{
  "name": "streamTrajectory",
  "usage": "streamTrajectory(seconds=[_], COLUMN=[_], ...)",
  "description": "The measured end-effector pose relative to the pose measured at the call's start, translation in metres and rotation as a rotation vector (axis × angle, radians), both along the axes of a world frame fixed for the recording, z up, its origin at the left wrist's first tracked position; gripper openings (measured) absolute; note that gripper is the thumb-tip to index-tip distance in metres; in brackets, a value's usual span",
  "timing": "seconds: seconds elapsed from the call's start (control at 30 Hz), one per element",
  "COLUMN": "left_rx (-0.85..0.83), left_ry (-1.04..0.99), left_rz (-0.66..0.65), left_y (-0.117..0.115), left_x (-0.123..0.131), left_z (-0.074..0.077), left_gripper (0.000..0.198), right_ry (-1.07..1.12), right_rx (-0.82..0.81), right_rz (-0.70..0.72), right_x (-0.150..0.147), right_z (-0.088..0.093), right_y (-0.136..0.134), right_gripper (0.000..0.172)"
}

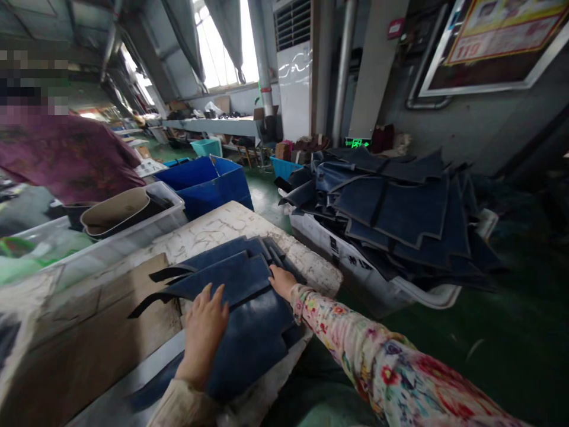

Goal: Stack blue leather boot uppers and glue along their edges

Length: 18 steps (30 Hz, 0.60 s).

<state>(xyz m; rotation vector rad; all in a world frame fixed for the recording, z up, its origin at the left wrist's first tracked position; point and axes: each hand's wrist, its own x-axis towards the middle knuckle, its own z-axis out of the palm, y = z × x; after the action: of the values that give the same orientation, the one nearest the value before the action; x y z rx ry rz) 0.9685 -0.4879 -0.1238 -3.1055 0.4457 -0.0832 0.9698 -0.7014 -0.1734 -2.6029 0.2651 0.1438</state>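
Note:
Dark blue leather-like cut pieces lie overlapping in a stack on a worn white work table. My left hand is open over the near side of the stack, fingers spread and pointing away from me. Whether its palm presses on the leather I cannot tell. At the right edge of the upper blue piece, my right hand has its thumb and fingers closed on the border. Narrow curved strips of the upper pieces stick out to the left, over brown cardboard.
Right of the table stands a white crate heaped with similar blue pieces. Behind are a blue bin and a white tray holding a dark, beige-lined piece. A person in a maroon top is at left.

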Motion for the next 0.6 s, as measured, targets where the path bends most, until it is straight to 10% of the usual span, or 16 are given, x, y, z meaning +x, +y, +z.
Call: streamTrajectory(seconds=[0.17,0.3,0.47,0.6], left_rx=[-0.032,-0.048,-0.049,-0.007], left_ry=[0.278,0.286,0.278,0.264], left_rz=[-0.085,-0.042,-0.037,-0.021], left_y=[-0.049,-0.048,-0.044,-0.048], left_x=[-0.018,-0.023,-0.023,-0.025], left_z=[-0.028,-0.056,-0.055,-0.051], left_gripper=[0.049,0.051,0.050,0.050], right_ry=[0.009,-0.116,-0.518,-0.458], right_rx=[0.000,0.024,-0.211,-0.624], right_rz=[0.105,0.236,-0.067,-0.485], right_x=[-0.014,-0.036,-0.042,-0.047], right_z=[0.021,0.080,0.189,0.224], right_y=[-0.004,-0.042,-0.181,-0.297], right_gripper=[0.031,0.036,0.033,0.047])
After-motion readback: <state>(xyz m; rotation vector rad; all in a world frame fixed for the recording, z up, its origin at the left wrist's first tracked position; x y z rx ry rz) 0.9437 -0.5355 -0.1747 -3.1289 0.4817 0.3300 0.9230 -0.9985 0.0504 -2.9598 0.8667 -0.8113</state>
